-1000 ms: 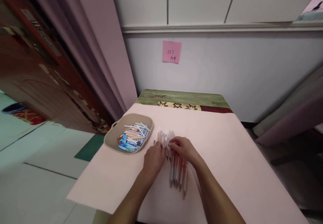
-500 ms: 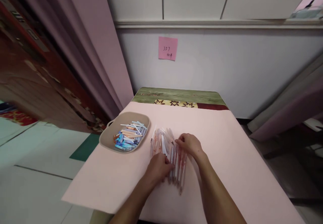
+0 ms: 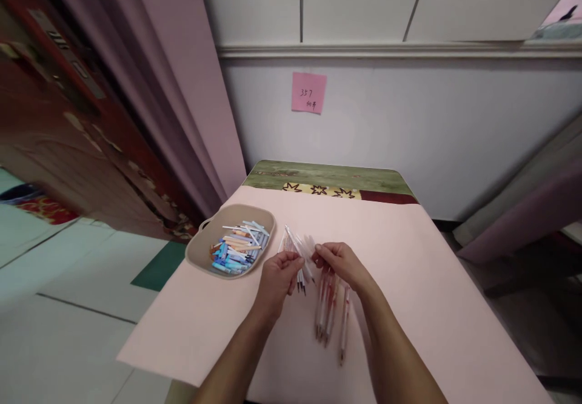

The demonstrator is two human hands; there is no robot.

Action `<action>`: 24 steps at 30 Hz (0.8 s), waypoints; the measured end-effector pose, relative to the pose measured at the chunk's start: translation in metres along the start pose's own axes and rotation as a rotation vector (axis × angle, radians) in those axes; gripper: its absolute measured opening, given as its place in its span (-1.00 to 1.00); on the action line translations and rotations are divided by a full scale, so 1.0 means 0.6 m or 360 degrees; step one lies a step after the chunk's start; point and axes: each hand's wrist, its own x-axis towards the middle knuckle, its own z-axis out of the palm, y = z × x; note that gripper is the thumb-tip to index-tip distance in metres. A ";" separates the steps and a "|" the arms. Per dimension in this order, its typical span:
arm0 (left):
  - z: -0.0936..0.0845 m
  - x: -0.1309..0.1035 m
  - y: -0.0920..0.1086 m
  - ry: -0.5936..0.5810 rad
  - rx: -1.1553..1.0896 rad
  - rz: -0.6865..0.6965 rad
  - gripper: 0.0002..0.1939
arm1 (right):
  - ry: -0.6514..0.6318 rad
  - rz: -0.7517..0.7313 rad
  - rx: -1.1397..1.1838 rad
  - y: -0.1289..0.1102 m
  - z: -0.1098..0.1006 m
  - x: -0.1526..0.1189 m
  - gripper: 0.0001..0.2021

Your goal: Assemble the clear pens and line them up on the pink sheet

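Leftmost, beige basket (image 3: 199,251): left of the frame's centre, on the pale pink table covering (image 3: 409,282); it holds a loose heap of slim pen-like pieces (image 3: 234,247) in blue, white, lilac and tan, lying at mixed angles.
Progress at the basket: many pieces are inside, none of them being touched by a hand.
Left hand (image 3: 276,279): just right of the basket, near centre; its fingers are curled in and the thumb is drawn close to them, with little opening. Blur hides whether anything is gripped between the tips.
White sticks with dark tips (image 3: 301,285): just beside the left fingers, roughly bunched, tips toward the bottom of the frame.
Clear slender pieces (image 3: 309,245): between and above the hands, overlapping and blurred; whether they are caps, tubes or pen ends cannot be told.
Right hand (image 3: 339,263): right of centre, thumb and forefinger close together beside the clear pieces; a grip cannot be confirmed.
Red-patterned clear pens (image 3: 324,314): below the right hand, side by side, points toward the bottom.
Single pen (image 3: 344,331): at the group's right, slightly apart.
Progress between the hands: this batch is outside the basket, only partly lined up, by my judgement.
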 end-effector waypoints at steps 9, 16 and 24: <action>-0.006 0.019 -0.002 0.0108 -0.0318 0.0150 -0.58 | -0.0465 -0.0080 0.0611 -0.012 0.024 -0.009 -0.55; -0.010 0.020 0.006 -0.0010 -0.0589 0.0052 -0.58 | -0.0632 -0.0078 0.0473 -0.012 0.032 -0.008 -0.53; -0.003 0.028 -0.013 0.0121 -0.0621 0.0129 -0.65 | -0.0460 -0.0170 0.0251 -0.009 0.038 -0.002 -0.58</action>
